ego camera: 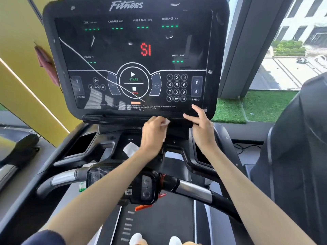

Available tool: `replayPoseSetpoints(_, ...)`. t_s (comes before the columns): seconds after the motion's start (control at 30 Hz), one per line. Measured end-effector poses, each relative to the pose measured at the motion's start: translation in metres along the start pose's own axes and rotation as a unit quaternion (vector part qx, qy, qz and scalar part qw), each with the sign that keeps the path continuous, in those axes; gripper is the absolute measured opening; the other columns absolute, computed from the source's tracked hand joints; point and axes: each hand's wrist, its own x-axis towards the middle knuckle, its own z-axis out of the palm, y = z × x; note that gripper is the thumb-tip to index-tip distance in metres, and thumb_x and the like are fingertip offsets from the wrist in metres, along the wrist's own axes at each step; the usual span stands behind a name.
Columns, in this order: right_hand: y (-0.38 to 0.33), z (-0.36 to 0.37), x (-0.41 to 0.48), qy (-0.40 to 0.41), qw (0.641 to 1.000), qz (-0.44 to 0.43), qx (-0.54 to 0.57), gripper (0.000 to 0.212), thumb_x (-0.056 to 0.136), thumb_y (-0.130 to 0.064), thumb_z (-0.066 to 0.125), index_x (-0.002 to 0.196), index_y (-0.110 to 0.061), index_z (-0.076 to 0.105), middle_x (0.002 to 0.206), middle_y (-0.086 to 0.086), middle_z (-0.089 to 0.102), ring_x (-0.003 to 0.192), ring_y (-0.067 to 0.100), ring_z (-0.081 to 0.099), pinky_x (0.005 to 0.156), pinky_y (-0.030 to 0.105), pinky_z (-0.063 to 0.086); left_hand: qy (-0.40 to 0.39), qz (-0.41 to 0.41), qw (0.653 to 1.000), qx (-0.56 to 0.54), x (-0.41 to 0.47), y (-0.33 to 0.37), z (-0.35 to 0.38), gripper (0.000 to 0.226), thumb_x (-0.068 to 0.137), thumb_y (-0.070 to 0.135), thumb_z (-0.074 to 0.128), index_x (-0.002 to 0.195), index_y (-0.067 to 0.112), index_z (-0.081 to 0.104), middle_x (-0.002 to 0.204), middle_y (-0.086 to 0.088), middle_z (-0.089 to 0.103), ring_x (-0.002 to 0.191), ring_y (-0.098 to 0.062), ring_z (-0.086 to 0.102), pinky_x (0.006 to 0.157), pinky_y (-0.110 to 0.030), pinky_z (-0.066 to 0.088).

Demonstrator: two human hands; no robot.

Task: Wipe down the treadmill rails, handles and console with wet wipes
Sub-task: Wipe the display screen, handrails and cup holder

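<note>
While the display glows with a red "S1" and rows of green dashes, a person standing on the treadmill works along the bottom of the console (131, 55), at the ledge (123, 119) that runs under the screen. The left hand (153, 134) is closed around a crumpled white wet wipe (166, 123), which pokes out past the knuckles and meets the ledge just right of centre. The right hand (200, 125) holds nothing; its fingers are spread, with the tips resting on the console's lower right corner, below the speed arrows, seemingly to steady the panel. A second white wipe or tissue (130, 149) lies in the recess beneath the console, close to the left wrist. Both chrome-banded handles (194, 190) cross the lower part of the view, with the small control pod (146, 187) between them, and neither hand is near them.

Judged from this view, the step in hand is the ledge itself. It would go best with flat, overlapping strokes from one end to the other, pressing the wipe into the seam where screen meets lip. Light pressure near the keypad (176, 87) and the START and STOP pads seems wise, since the powered panel could register a touch. Streaks and specks higher on the glass suggest the screen needs a pass.
</note>
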Motion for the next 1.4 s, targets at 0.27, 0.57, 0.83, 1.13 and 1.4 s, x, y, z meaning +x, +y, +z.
replayPoseSetpoints(0.27, 0.000, -0.002, -0.002, 0.014, 0.999, 0.018, 0.038, 0.065, 0.078, 0.017, 0.037, 0.134, -0.013, 0.050, 0.116, 0.007, 0.066, 0.112, 0.014, 0.057, 0.101, 0.029, 0.043, -0.017, 0.035, 0.999, -0.013, -0.001, 0.045, 0.034, 0.010, 0.086, 0.006, 0.064, 0.080, 0.000, 0.069, 0.073, -0.015, 0.061, 0.061, -0.032, 0.057, 0.054, -0.039, 0.046)
replayPoseSetpoints(0.57, 0.002, -0.012, -0.010, 0.044, 0.992, 0.094, 0.070, 0.060, 0.083, 0.010, 0.037, 0.134, -0.018, 0.047, 0.095, 0.000, 0.067, 0.097, 0.014, 0.061, 0.089, 0.023, 0.043, 0.014, -0.016, 1.000, -0.012, 0.006, 0.015, 0.013, 0.002, 0.082, -0.001, 0.067, 0.082, -0.002, 0.069, 0.077, -0.011, 0.062, 0.067, -0.025, 0.054, 0.061, -0.019, 0.028)
replayPoseSetpoints(0.83, 0.002, -0.017, -0.013, 0.025, 0.991, 0.111, 0.067, 0.062, 0.085, 0.009, 0.041, 0.138, -0.021, 0.042, 0.098, 0.000, 0.069, 0.100, 0.013, 0.061, 0.086, 0.020, 0.042, -0.010, 0.095, 0.995, 0.024, 0.000, 0.036, 0.034, 0.006, 0.081, 0.002, 0.066, 0.084, 0.002, 0.071, 0.074, -0.014, 0.063, 0.060, -0.033, 0.061, 0.053, -0.035, 0.048)
replayPoseSetpoints(1.13, 0.004, -0.017, -0.016, 0.017, 0.996, 0.085, 0.036, 0.066, 0.086, 0.011, 0.040, 0.143, -0.021, 0.035, 0.106, 0.002, 0.067, 0.094, 0.006, 0.056, 0.073, 0.002, 0.037, -0.025, 0.055, 0.998, -0.021, -0.005, 0.042, 0.050, 0.009, 0.081, -0.005, 0.064, 0.084, 0.000, 0.071, 0.080, -0.015, 0.064, 0.064, -0.032, 0.060, 0.054, -0.031, 0.043)
replayPoseSetpoints(1.4, 0.007, -0.020, -0.011, 0.064, 0.994, 0.082, 0.017, 0.055, 0.087, 0.011, 0.041, 0.133, -0.018, 0.047, 0.112, 0.004, 0.067, 0.098, 0.013, 0.060, 0.072, 0.003, 0.037, 0.070, 0.137, 0.983, -0.099, 0.020, 0.037, -0.018, 0.002, 0.080, 0.000, 0.067, 0.080, 0.000, 0.069, 0.073, -0.008, 0.059, 0.067, -0.002, 0.050, 0.065, -0.007, 0.038)
